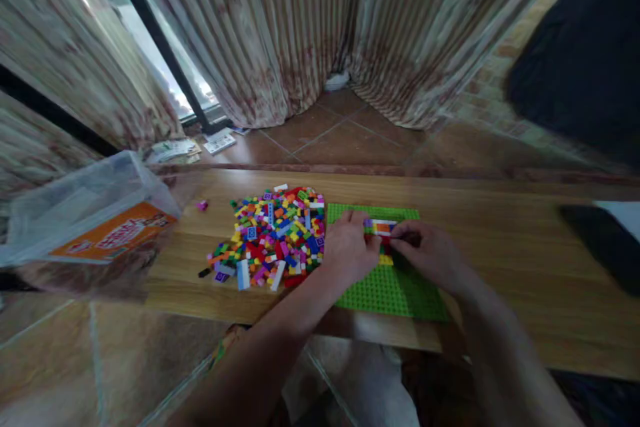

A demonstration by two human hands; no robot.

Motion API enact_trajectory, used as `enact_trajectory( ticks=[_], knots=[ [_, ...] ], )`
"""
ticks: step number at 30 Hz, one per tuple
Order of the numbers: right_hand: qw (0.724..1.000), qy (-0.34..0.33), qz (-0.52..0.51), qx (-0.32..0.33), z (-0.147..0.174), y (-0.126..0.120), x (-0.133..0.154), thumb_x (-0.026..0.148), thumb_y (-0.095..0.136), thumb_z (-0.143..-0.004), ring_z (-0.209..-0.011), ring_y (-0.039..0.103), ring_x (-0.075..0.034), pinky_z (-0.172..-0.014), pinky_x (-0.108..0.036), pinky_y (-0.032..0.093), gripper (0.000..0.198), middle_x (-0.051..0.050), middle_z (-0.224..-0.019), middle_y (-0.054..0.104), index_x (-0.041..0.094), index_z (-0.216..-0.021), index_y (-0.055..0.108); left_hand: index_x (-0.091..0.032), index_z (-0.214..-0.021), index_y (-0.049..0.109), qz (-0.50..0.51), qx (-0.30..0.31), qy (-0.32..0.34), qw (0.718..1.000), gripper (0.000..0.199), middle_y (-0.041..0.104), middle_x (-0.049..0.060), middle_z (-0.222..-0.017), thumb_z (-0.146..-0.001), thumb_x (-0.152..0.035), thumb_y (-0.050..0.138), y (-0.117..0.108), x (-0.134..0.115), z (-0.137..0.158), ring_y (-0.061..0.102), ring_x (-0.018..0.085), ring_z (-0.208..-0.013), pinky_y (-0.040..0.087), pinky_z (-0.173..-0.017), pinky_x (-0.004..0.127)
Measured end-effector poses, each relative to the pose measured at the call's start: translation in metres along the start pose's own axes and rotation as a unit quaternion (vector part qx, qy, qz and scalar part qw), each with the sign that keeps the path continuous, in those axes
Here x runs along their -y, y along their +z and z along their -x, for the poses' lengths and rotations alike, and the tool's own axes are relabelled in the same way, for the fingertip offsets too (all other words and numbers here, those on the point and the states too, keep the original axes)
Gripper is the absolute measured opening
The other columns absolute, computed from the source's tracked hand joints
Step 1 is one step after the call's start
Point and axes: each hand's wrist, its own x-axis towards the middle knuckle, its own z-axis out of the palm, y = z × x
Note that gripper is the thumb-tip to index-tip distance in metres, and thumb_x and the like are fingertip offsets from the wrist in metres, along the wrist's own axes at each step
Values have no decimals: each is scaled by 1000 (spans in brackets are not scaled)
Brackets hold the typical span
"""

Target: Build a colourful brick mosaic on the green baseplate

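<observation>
A small build of toy bricks (384, 228) in white, orange, purple, red and yellow stands on a green studded baseplate (390, 293). My left hand (351, 247) lies over the plate's left part, its fingers curled against the build's left side and the thumb close to its front. From the right, my right hand (430, 252) pinches at the build's right end with thumb and forefinger. The fingers partly hide the build, and any loose brick between the right fingertips is too small to tell.
A heap of loose multicoloured bricks (280, 237) lies left of the baseplate. Further left, a clear plastic box (100, 180) with an orange label stands by the wooden table (510, 267). A dark flat object (595, 240) is at the right. Curtains (280, 33) hang beyond the table.
</observation>
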Motion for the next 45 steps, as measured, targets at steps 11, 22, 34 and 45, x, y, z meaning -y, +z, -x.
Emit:
enact_trajectory(
  ticks=[11,22,34,45],
  knots=[
    [999,20,45,-15,0,0,-7,44,60,-71,-57,58,-17,-54,-30,42,27,-2,-69,66,21,-83,67,-18,-116,60,31,12,0,999,32,65,9,-115,-86,-26,54,-4,7,-2,63,24,-102,51,-94,39],
    [996,38,75,-14,-1,-1,-2,49,62,-69,-60,62,-20,-55,-31,44,33,-4,-76,69,22,-87,69,-15,-117,65,89,24,-3,996,39,68,10,-118,-82,-9,49,-14,17,-5,64,22,-107,49,-98,32],
    [993,59,91,-53,-5,-3,2,42,57,-73,-51,57,-17,-52,-29,41,30,-3,-66,68,20,-88,71,-16,-74,71,-47,-27,-129,990,27,66,2,-65,-85,-35,56,-114,90,-1,56,15,-63,38,-58,24],
    [987,69,106,-97,-7,-9,-3,36,56,-74,-47,53,-16,-50,-28,38,24,-3,-60,66,20,-84,71,-18,-64,64,-121,77,-266,953,38,58,-1,-55,-69,-55,66,-155,145,28,52,14,-54,28,-49,24]
  ],
)
